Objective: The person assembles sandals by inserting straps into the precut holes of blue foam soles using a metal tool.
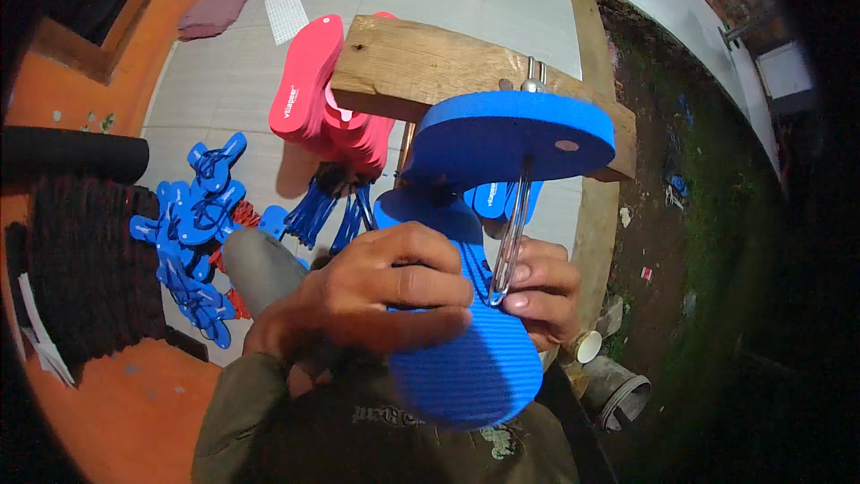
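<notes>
A blue flip-flop sole (pixel 475 367) with a ridged face tilts in front of my body. My left hand (pixel 381 291) is closed around its left edge, fingers lying across the face. Above it, a second blue sole surface (pixel 502 125) lies against a wooden beam (pixel 430 63); whether the two are joined cannot be told. A thin looped metal rod (pixel 512 242) reaches down from the upper sole. At the rod's lower end my right hand (pixel 545 291) has its fingers curled together beside the ridged sole; what they pinch is hidden. A dark blue strap shows partly beside the rod.
Pink soles (pixel 309 81) stand stacked behind the beam's left end. Blue straps (pixel 313 211) hang below them. Finished blue flip-flops (pixel 193 224) lie heaped on the tiled floor at left, near a dark stack (pixel 94 260). A bucket (pixel 623 394) stands at lower right.
</notes>
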The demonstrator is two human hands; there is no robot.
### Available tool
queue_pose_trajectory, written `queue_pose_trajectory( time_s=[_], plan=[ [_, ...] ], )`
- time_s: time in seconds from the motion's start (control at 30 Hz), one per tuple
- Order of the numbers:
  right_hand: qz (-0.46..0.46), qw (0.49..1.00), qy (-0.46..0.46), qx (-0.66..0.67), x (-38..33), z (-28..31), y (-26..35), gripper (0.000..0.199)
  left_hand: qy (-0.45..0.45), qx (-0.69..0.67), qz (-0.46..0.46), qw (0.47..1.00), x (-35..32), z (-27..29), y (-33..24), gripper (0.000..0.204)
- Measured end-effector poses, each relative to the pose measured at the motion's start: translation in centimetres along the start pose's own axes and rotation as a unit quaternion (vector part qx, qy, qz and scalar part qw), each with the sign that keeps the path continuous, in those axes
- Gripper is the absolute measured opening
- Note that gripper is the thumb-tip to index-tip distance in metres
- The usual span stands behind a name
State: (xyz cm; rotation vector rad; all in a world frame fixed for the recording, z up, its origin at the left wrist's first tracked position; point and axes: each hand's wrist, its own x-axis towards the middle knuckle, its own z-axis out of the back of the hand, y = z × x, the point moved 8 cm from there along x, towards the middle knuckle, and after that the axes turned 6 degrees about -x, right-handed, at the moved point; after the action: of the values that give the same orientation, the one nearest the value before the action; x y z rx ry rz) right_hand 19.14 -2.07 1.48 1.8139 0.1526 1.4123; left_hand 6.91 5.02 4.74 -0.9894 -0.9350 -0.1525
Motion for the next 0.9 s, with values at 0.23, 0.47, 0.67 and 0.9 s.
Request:
queue_pose_trajectory(
  time_s=[0.23,0.47,0.67,0.9],
  plan=[
    [-0.013,1.0,0.002,0.008,0.7,-0.1,-0.5,0.024,-0.01,0.001,0.033,0.999,0.8,0.3,0.8,0.024],
    [-0.106,0.988,0.091,-0.061,1.8,-0.7,0.7,0.019,0.034,0.021,0.069,0.997,0.0,0.6,0.5,0.031],
    [-0.061,0.992,0.089,-0.063,2.2,-0.7,0.8,0.019,-0.033,0.055,0.121,0.991,0.7,1.2,0.2,0.03],
    [-0.17,0.978,-0.039,-0.116,0.6,0.3,0.5,0.03,-0.094,0.137,0.119,0.979,1.8,1.4,-0.9,0.025]
  ],
)
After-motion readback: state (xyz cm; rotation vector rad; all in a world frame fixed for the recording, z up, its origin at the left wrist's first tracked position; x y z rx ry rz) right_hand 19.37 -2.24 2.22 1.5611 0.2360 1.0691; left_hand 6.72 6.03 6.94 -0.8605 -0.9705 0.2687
